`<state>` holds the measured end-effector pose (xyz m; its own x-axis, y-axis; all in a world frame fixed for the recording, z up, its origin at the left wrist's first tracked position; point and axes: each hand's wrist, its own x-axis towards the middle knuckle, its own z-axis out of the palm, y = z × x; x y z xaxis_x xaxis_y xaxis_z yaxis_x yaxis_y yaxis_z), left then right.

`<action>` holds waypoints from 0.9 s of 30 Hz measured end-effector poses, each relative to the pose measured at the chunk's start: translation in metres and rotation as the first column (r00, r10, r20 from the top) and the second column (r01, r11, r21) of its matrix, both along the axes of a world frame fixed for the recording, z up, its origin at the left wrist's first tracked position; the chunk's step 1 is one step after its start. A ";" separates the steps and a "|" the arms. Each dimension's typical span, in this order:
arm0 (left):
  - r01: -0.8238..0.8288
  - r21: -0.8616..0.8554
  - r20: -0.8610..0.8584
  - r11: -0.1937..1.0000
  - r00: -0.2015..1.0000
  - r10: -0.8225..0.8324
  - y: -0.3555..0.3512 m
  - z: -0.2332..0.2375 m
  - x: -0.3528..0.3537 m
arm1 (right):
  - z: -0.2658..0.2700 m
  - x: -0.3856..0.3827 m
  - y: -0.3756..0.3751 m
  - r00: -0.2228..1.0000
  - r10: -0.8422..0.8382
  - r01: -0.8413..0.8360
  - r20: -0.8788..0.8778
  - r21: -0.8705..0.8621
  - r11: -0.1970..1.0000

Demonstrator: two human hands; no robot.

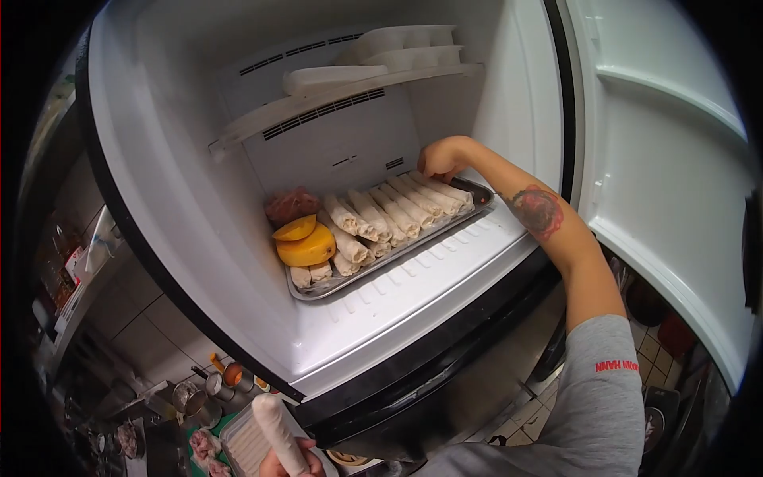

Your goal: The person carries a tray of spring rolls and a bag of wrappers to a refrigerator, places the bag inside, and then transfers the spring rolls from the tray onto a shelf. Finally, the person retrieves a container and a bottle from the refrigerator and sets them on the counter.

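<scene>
Rolls, pale, laid side by side on a metal tray in an open freezer, yellow items at the tray's left end, right hand at their far ends, grip not discernible, left hand grasping a single roll outside.

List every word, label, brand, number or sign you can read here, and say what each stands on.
"HANN": red lettering on the grey sleeve; the letters just before it are unclear.
Too blurred to read: the red-and-white label on the left.
No other text can be made out.
</scene>
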<state>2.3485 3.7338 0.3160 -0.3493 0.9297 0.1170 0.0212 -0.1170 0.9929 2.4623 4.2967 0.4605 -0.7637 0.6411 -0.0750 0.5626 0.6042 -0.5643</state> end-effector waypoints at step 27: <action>0.354 0.057 -0.009 0.934 0.935 -0.354 0.097 0.142 0.047 | 0.018 0.082 -0.161 0.876 0.035 0.092 -0.480 0.239 0.967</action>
<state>2.3955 3.8308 0.4582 0.0009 0.9849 0.1729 -0.0329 -0.1727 0.9844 2.5442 4.1362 0.4785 -0.6456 0.6120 0.4569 0.2822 0.7471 -0.6019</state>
